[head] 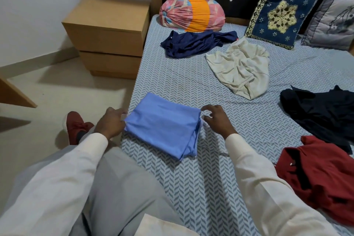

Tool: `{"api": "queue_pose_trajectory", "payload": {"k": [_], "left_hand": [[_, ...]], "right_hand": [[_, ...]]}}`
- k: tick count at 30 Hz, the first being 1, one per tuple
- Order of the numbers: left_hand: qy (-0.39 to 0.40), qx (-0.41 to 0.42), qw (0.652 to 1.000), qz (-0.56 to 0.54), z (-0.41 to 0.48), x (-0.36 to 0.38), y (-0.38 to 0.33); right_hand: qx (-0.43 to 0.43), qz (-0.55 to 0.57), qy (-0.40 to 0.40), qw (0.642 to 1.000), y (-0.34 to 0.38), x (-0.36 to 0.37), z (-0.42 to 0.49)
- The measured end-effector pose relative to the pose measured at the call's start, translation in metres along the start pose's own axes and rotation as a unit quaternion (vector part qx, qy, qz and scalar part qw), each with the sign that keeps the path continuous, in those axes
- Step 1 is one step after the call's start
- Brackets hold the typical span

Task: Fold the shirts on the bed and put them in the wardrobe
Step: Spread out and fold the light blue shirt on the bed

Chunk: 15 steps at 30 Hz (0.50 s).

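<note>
Patterned bed (191, 188) fills the centre; wooden nightstand (107, 30) upper left. Left hand (110, 123) and right hand (216, 120), fingers loosely spread, flank a folded blue shirt (162, 124), holding nothing.

Light-blue folded shirt (162, 122), blue-herringbone bedsheet (191, 178)

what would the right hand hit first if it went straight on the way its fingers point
Probably the folded blue shirt: the right hand aims its loosely curled fingers left at the shirt's right edge, almost on it. Whether they already touch is unclear.
</note>
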<state>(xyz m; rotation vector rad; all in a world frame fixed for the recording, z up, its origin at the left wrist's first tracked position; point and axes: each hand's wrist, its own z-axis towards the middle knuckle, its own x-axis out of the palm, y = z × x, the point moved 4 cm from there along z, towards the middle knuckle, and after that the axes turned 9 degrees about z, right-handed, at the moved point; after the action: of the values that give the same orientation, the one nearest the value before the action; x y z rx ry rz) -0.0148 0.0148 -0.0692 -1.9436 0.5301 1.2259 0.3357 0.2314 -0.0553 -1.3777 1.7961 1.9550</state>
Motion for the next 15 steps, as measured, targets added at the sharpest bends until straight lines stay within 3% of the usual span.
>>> {"api": "queue_pose_trajectory", "payload": {"k": [2, 4, 7, 10, 12, 15], "left_hand": [[-0.037, 0.003, 0.999, 0.026, -0.015, 0.002, -0.017], [-0.047, 0.067, 0.997, -0.004, -0.039, 0.016, -0.050], [0.006, 0.194, 0.981, -0.007, -0.075, 0.050, -0.108], [0.065, 0.297, 0.946, 0.114, -0.104, 0.080, -0.155], [0.082, 0.311, 0.924, 0.208, -0.111, 0.094, -0.164], [0.077, 0.284, 0.922, 0.251, -0.111, 0.102, -0.164]], "right_hand": [[-0.015, -0.008, 0.014, 1.000, 0.001, 0.010, 0.012], [-0.037, -0.020, 0.023, 0.999, 0.000, 0.016, 0.023], [-0.053, -0.054, 0.039, 0.996, 0.004, 0.015, 0.025], [-0.044, -0.099, 0.093, 0.990, 0.005, 0.017, 0.028], [-0.047, -0.131, 0.126, 0.982, 0.005, 0.018, 0.029], [-0.075, -0.188, 0.155, 0.967, 0.002, 0.021, 0.032]]}}
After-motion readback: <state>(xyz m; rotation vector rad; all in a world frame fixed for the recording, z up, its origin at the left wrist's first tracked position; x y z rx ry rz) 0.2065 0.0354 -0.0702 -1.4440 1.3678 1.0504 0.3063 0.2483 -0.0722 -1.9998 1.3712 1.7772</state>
